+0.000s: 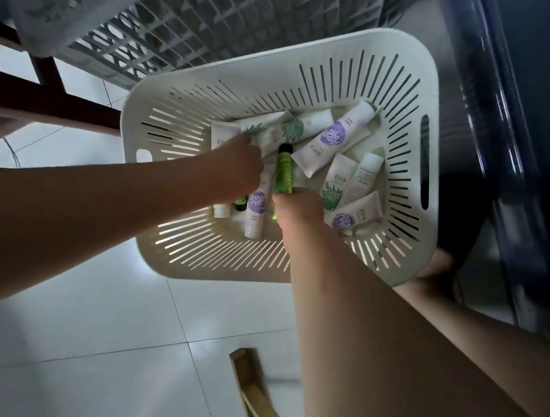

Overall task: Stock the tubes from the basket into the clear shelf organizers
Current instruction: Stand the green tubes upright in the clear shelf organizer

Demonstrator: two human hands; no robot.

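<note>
- Many tubes (326, 141) lie heaped in the basket (410, 88) on the floor (71, 293); I judge them light, squashy and slick, best pinched mid-body.
- Reaching down, my right grip (296, 206) is curled round the green tube (283, 169) at its lower end.
- Over the white tubes, my left grip (237, 165) hides its fingers; I cannot tell its state.

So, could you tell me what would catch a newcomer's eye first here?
The cream slotted basket on the tiled floor, its bottom strewn with white tubes. At its centre the right hand grips a bright green tube, while the left hand reaches into the pile beside it.
</note>
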